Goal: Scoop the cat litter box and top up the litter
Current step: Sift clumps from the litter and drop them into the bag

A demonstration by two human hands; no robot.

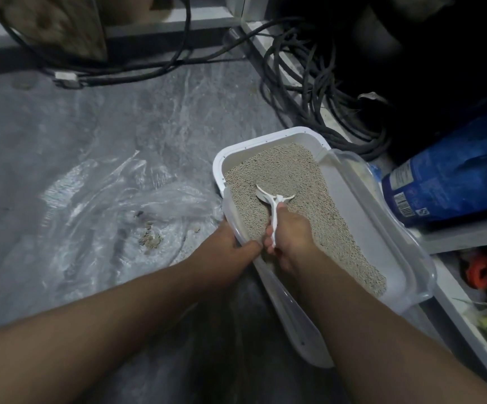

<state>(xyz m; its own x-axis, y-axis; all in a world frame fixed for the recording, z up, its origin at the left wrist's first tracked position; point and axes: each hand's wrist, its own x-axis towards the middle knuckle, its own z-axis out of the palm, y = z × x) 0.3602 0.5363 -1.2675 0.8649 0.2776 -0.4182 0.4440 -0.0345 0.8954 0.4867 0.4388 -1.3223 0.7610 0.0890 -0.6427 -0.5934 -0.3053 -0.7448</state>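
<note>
Now right hand fingers wrap the scoop; left hand clamps the litter box rim at nine o'clock; a fast lift could fling litter.

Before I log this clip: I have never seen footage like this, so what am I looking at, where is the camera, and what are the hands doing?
The single picture comes from a camera worn on a person's head, looking down at their own bare arms. No machine is involved. The right hand grips a white scoop whose head is dug into the litter. The left hand holds the near rim of the litter box. On the floor to the left lies a clear plastic sheet with a few clumps on it. A blue bag lies to the right, beside coiled cables.
</note>
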